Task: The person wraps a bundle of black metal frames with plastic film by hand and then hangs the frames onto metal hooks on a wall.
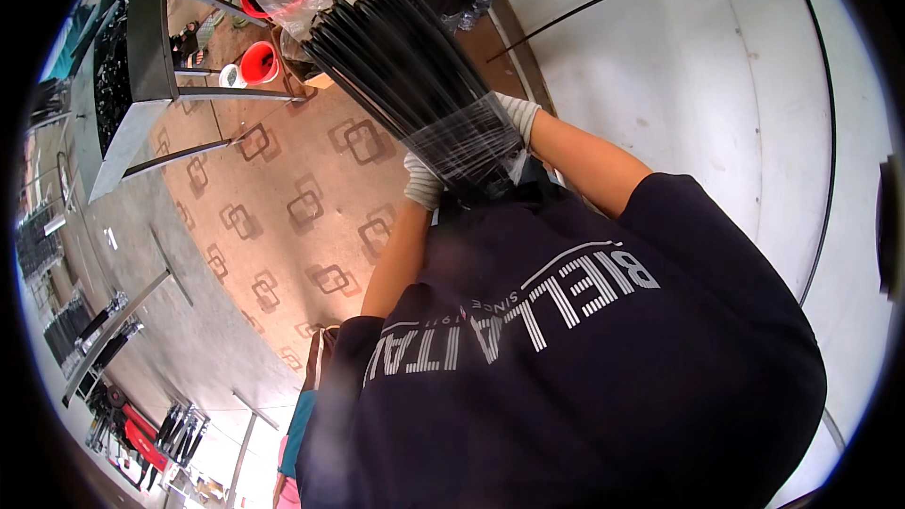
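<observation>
Black tubes (pixel 405 47), one bundle, clear film band (pixel 462 137); left hand (pixel 421 176) and right hand (pixel 518 117), gloved, either side; fingers hidden, closure cannot be told; best supported evenly, film unstrained.

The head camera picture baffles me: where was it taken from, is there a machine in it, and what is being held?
There is no robot here, only a person at work. A wide fisheye camera worn on the head looks down, so straight edges bend toward the rim and the person's own dark shirt fills the lower part. The left hand and right hand, in pale gloves, are on either side of a bundle of long, thin black pieces, wrapped in clear plastic near the shirt. They seem to hold it between them, but the fingers are hidden, so the exact grip cannot be seen. Beyond lies a patterned brown surface, with a red container near its far end.
</observation>
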### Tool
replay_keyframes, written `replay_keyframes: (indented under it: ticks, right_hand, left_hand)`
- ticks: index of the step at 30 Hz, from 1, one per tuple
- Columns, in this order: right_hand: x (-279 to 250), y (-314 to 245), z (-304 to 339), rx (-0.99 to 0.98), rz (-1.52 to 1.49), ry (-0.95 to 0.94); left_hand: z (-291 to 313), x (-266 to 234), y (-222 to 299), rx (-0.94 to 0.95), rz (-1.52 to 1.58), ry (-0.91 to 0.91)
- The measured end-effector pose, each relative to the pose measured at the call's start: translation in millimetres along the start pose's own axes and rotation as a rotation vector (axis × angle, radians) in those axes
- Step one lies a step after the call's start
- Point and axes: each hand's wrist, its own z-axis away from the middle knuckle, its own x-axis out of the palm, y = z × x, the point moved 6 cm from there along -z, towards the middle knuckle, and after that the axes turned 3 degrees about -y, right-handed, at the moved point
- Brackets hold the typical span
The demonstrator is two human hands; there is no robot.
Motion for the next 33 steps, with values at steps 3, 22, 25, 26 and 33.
replay_keyframes:
  ticks: [3,22,25,26,33]
  right_hand:
    - [1,-2,0,-0.069,-0.062,0.032]
    - [8,-1,-6,-0.052,-0.052,-0.004]
    - [1,-10,-19,-0.245,0.090,0.074]
    - [-12,-15,-36,-0.382,0.268,0.091]
    - [1,-37,0,-0.743,1.137,0.440]
  left_hand:
    - [0,7,10,-0.103,0.485,-0.099]
    - [-31,-79,26,0.261,0.117,0.103]
    - [-28,-82,39,0.184,0.080,0.059]
    - [-27,-89,45,0.057,0.208,-0.030]
    - [-29,-233,153,-0.595,0.010,0.169]
